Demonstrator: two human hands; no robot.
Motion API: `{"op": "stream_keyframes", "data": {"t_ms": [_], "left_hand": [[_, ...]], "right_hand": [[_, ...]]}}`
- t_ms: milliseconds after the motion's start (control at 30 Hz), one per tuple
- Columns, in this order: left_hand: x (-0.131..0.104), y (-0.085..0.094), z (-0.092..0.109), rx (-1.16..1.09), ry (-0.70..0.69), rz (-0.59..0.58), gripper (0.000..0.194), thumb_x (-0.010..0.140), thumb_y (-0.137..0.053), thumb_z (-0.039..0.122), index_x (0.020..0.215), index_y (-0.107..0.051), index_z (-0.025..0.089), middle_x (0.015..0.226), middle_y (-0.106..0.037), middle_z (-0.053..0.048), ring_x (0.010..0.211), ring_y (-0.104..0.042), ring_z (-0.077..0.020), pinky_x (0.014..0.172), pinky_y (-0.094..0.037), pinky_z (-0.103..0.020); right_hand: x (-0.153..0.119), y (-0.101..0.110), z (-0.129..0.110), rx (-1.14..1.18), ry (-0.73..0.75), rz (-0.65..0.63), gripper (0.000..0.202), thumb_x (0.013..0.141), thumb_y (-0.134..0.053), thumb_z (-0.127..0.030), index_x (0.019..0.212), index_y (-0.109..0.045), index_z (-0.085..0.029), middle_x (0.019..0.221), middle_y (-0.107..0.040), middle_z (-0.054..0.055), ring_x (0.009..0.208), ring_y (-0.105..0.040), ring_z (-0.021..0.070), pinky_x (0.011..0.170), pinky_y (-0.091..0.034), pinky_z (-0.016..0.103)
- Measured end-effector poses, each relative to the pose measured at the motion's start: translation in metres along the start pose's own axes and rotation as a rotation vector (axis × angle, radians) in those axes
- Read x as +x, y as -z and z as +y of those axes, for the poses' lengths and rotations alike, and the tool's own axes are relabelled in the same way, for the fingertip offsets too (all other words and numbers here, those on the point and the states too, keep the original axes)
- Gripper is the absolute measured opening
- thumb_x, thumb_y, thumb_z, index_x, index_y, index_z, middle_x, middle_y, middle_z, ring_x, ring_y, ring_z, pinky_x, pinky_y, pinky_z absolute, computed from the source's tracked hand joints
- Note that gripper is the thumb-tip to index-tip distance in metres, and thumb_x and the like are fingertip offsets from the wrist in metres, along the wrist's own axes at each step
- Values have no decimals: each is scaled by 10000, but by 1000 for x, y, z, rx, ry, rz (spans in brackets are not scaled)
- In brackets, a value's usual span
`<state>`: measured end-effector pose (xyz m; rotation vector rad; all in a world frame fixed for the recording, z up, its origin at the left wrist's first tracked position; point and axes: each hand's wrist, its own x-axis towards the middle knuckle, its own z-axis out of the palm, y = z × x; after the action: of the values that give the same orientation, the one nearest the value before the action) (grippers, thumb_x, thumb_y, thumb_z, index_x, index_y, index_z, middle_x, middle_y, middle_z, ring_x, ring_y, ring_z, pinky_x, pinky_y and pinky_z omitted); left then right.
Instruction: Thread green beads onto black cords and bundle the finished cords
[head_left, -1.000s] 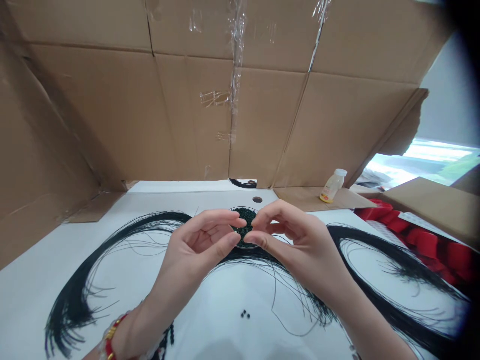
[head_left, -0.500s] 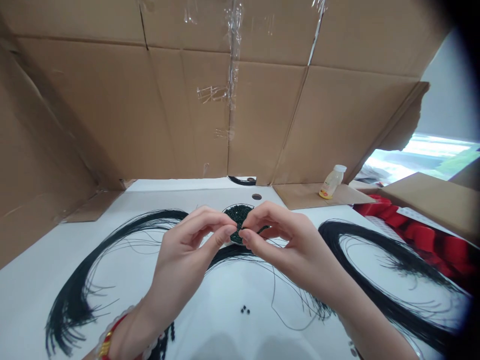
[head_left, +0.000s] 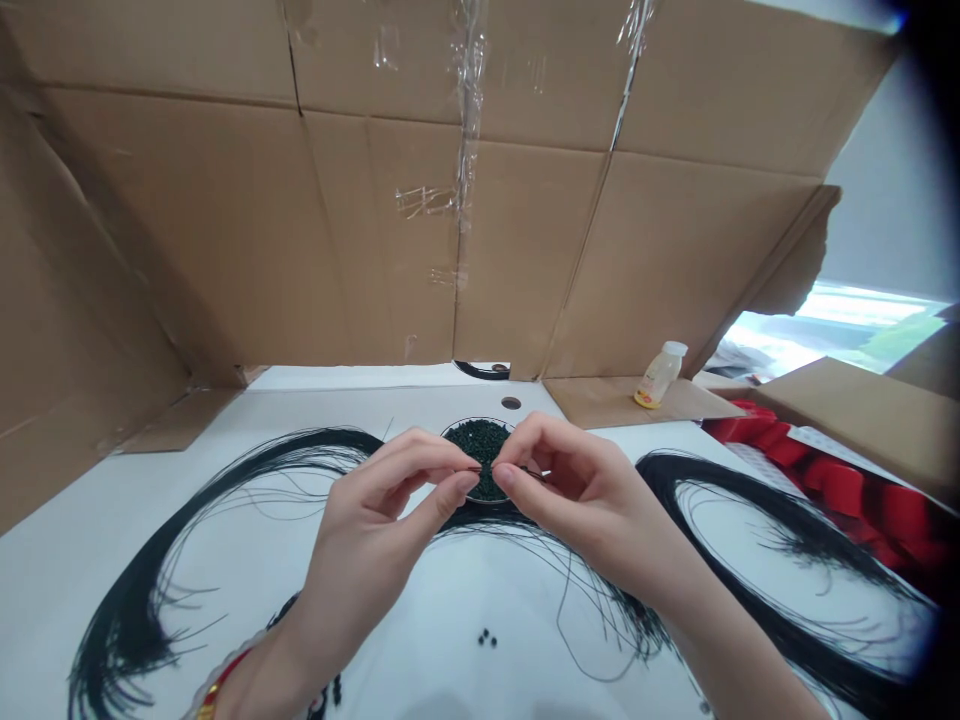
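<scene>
My left hand (head_left: 401, 515) and my right hand (head_left: 581, 490) meet fingertip to fingertip over a round dish of small dark beads (head_left: 480, 436). Each thumb and forefinger is pinched. A thin dark cord (head_left: 532, 472) shows at my right fingers, and a short dark piece of it peeks out at the left fingertips. Whether a bead sits on the cord is too small to tell. Beneath the hands lies a bundle of black cords (head_left: 517, 525), its loose ends fanning out below my right hand.
More black cord bundles curve at the left (head_left: 142, 600) and right (head_left: 750, 590). Several loose black beads (head_left: 487, 638) lie on the white table (head_left: 420, 660). Cardboard walls (head_left: 375, 230) stand behind, with a small bottle (head_left: 661, 375) and a box of red items (head_left: 840, 485) at right.
The fingertips have drawn slightly apart, my right hand shifting a little to the right. More dark cord shows at the right fingers. The whole view has tilted slightly.
</scene>
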<state>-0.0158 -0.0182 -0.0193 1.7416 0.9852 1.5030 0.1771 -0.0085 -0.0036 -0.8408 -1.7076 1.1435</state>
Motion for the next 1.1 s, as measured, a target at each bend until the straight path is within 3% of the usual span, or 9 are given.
{"op": "stream_keyframes", "data": {"t_ms": [300, 400, 433, 500, 600, 667, 833, 1100], "left_hand": [[-2, 3, -1, 38, -77, 1, 114, 928, -706, 207, 841, -743, 270, 839, -672, 10, 733, -612, -134, 644, -502, -221], [0, 5, 0, 153, -98, -42, 87, 935, -702, 219, 979, -712, 294, 919, -666, 17, 783, -618, -134, 746, -507, -236], [-1, 5, -3, 223, -83, -107, 136, 935, -700, 229, 1051, -691, 301, 950, -664, 15, 802, -623, -140, 783, -506, -250], [-6, 6, -17, 373, -29, -344, 208, 935, -684, 230, 1130, -654, 295, 976, -668, 7, 808, -631, -154, 796, -500, -278], [-28, 4, -52, 510, 63, -752, 142, 939, -600, 169, 1029, -673, 251, 993, -674, -15, 779, -636, -166, 721, -482, -289], [-47, 1, -74, 564, 107, -849, 165, 936, -556, 146, 997, -686, 227, 977, -661, -31, 770, -630, -176, 706, -470, -297], [-76, -11, -94, 614, 122, -826, 167, 970, -514, 187, 971, -679, 214, 905, -625, -31, 720, -602, -174, 656, -446, -288], [-79, -23, -103, 601, 123, -817, 264, 1002, -447, 197, 889, -684, 218, 885, -635, -45, 756, -602, -192, 710, -467, -300]], "right_hand": [[0, 2, -1, 19, 22, -13, 185, 933, -711, -309, 812, -626, -198, 706, -455, -34, 608, -397, 104, 518, -341, 236], [-1, 10, -7, -43, 87, 13, 183, 932, -714, -286, 803, -622, -195, 721, -508, -26, 612, -424, 97, 518, -362, 232], [-2, 15, -9, -84, 118, 45, 179, 941, -704, -286, 807, -628, -196, 722, -526, -22, 608, -434, 96, 510, -362, 232], [-4, 26, -15, -194, 170, 146, 168, 964, -674, -286, 821, -645, -201, 708, -549, -16, 595, -460, 96, 490, -360, 236], [-9, 45, -22, -357, 233, 331, 137, 957, -679, -265, 834, -658, -210, 708, -575, -14, 599, -515, 99, 492, -382, 253], [-12, 54, -26, -435, 280, 422, 123, 951, -675, -215, 831, -652, -206, 728, -600, -13, 629, -557, 94, 527, -414, 260], [-14, 66, -29, -537, 348, 472, 121, 956, -638, -155, 842, -653, -192, 736, -620, -23, 655, -583, 70, 562, -432, 249], [-11, 61, -24, -507, 398, 430, 133, 903, -706, -122, 806, -673, -207, 728, -636, -14, 657, -584, 115, 548, -444, 254]]}}
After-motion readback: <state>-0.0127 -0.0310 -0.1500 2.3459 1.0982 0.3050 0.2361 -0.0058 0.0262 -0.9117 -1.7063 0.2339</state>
